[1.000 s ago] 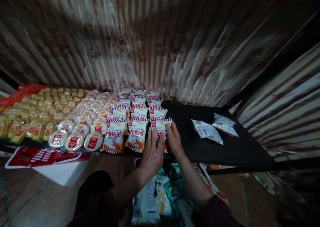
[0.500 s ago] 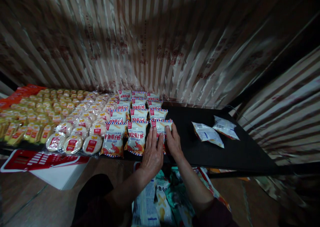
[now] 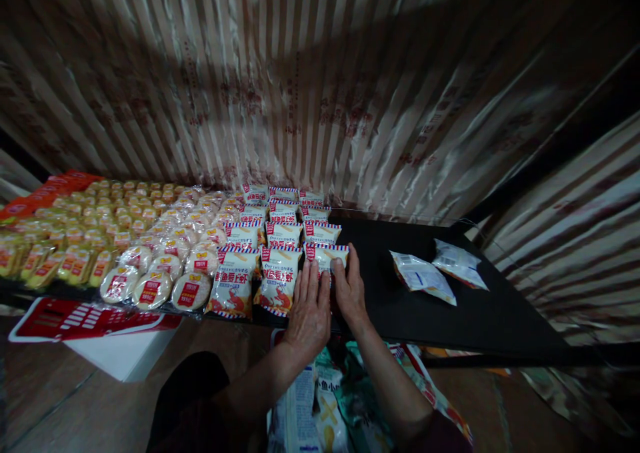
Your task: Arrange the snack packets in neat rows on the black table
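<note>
My left hand (image 3: pixel 311 306) lies flat on the front of a white snack bag (image 3: pixel 327 252) with a red label and a blue-and-red striped top edge. Its fingers are stretched out and cover much of the bag's face. Against the same bag's right edge rests my right hand (image 3: pixel 350 286), its thumb on the front and its fingers straight along the side. Matching snack bags (image 3: pixel 280 280) stand in rows to the left and behind, leaning back with their printed fronts toward me.
Round wrapped rice crackers (image 3: pixel 191 292) and small yellow packets (image 3: pixel 75 263) fill the left of the black shelf (image 3: pixel 380 313). Two bags (image 3: pixel 424 278) lie face down at the right. Green and white packages (image 3: pixel 333 413) sit below me; a striped sheet (image 3: pixel 320 93) hangs behind.
The view has shifted slightly, so everything sits a little lower and further right. Both hands stay at the same bag, with the right fingers now straighter along its side.
</note>
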A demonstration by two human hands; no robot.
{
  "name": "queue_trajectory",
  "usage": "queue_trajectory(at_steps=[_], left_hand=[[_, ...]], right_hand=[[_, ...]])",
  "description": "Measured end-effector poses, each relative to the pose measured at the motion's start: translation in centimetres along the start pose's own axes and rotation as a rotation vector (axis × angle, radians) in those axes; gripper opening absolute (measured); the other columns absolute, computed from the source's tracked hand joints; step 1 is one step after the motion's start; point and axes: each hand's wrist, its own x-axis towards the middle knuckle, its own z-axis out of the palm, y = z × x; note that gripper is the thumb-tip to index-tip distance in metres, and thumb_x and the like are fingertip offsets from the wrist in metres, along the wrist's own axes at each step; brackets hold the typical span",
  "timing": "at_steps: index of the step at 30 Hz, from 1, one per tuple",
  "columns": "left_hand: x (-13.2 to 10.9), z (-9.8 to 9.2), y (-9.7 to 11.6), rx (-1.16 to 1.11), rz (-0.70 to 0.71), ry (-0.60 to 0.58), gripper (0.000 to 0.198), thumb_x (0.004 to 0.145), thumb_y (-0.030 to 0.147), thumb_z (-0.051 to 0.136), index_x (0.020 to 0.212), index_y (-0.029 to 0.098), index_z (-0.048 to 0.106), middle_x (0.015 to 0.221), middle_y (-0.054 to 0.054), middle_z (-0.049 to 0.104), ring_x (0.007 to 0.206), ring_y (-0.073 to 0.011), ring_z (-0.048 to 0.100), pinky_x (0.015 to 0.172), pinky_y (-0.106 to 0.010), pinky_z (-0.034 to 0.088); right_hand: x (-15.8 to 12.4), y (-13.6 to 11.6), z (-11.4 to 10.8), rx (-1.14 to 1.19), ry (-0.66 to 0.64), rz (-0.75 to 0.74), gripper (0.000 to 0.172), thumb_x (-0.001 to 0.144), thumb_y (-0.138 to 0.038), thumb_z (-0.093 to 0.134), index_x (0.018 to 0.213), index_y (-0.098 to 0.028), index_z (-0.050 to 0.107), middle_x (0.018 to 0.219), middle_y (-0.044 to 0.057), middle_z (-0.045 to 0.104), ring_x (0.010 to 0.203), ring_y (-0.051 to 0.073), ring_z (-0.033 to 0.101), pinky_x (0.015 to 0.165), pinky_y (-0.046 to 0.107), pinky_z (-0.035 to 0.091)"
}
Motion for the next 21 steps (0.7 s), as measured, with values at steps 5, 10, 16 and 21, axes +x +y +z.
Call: queue_trajectory(at_steps=[5,10,16,21], left_hand=[[-0.2,-0.1,0.3,0.020,0.022,0.019,0.066,0.084,0.009,0.042,0.145,0.008,0.018,0.155,-0.020,0.014,0.144,-0.0312,-0.001,0.109,-0.056,0.031],[-0.3,-1.4,0.4,0.104,0.028,0.018,0.061,0.086,0.014,0.041,0.145,0.011,0.024,0.154,-0.015,0.022,0.144,-0.0300,0.007,0.112,-0.056,0.026],[-0.6,-3.1,-1.1,0.236,-0.014,-0.003,0.057,0.085,0.016,0.044,0.141,0.012,0.033,0.153,-0.014,0.026,0.144,-0.0312,0.008,0.113,-0.058,0.022],[-0.8,-3.2,-2.4,0.257,-0.060,-0.014,0.058,0.084,0.015,0.045,0.140,0.014,0.035,0.152,-0.012,0.028,0.143,-0.0322,0.007,0.113,-0.058,0.020]], right_hand=[[-0.4,0.5,-0.2,-0.036,-0.015,-0.033,0.075,0.087,-0.062,0.033,0.146,-0.016,0.025,0.144,0.018,0.041,0.129,0.030,0.045,0.102,0.048,0.039],[-1.5,0.2,-0.8,-0.206,0.186,-0.381,0.062,0.092,-0.048,0.033,0.144,-0.015,0.028,0.147,0.017,0.036,0.137,0.026,0.033,0.109,0.051,0.030],[-2.5,-0.3,-0.3,-0.257,0.229,-0.489,0.051,0.096,-0.037,0.027,0.144,-0.018,0.029,0.148,0.015,0.034,0.139,0.024,0.030,0.109,0.052,0.030],[-2.9,0.3,0.4,-0.234,0.222,-0.412,0.052,0.096,-0.039,0.026,0.141,-0.015,0.033,0.147,0.017,0.035,0.139,0.024,0.030,0.111,0.051,0.028]])
